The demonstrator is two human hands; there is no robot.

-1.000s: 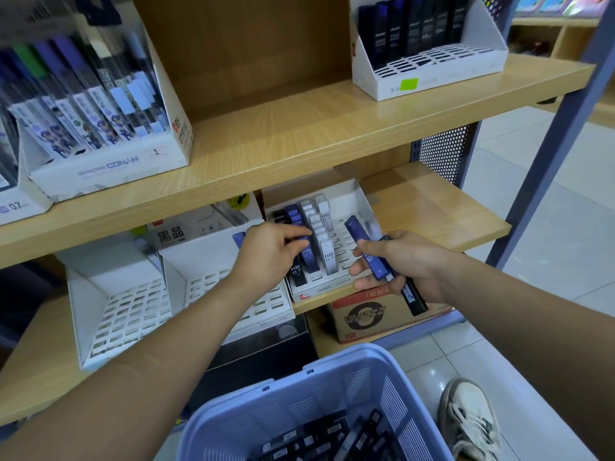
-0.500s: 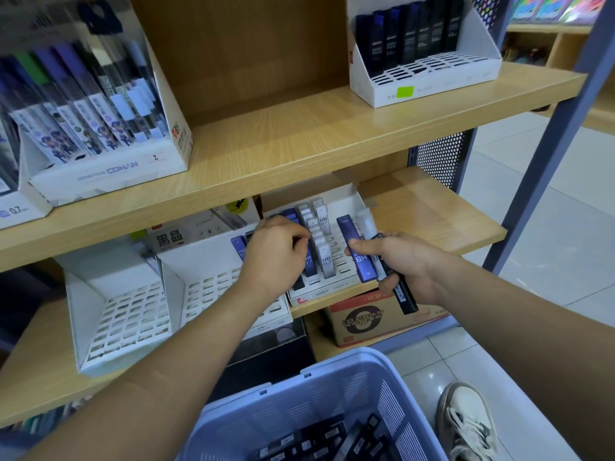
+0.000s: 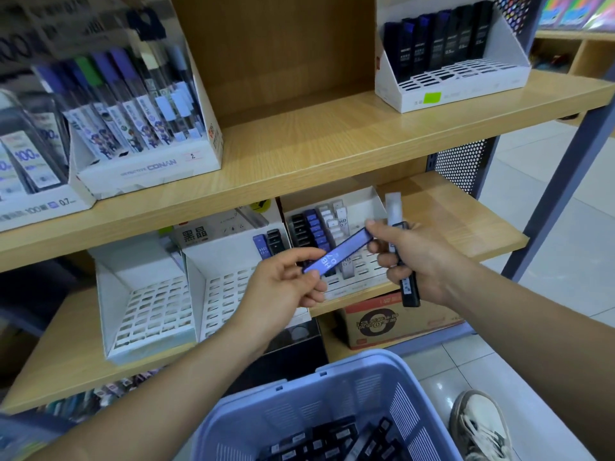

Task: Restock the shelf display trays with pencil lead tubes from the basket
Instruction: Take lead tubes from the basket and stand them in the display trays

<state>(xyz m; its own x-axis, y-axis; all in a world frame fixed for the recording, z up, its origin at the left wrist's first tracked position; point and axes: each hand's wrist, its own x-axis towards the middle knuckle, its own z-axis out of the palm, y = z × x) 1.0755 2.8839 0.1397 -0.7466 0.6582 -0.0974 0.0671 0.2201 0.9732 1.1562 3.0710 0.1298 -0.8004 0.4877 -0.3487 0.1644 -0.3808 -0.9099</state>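
blue tube (image 3: 337,254) slants up-right between left hand (image 3: 283,287), right hand (image 3: 419,257)

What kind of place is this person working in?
Most likely a stationery shop: wooden shelves carry white display trays of pencil lead tubes, one with a green sticker, and a blue basket of more tubes stands below.

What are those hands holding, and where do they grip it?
The left hand pinches the blue tube by its lower end; the right hand pinches its upper end and also grips a black tube and a clear tube mid-length.
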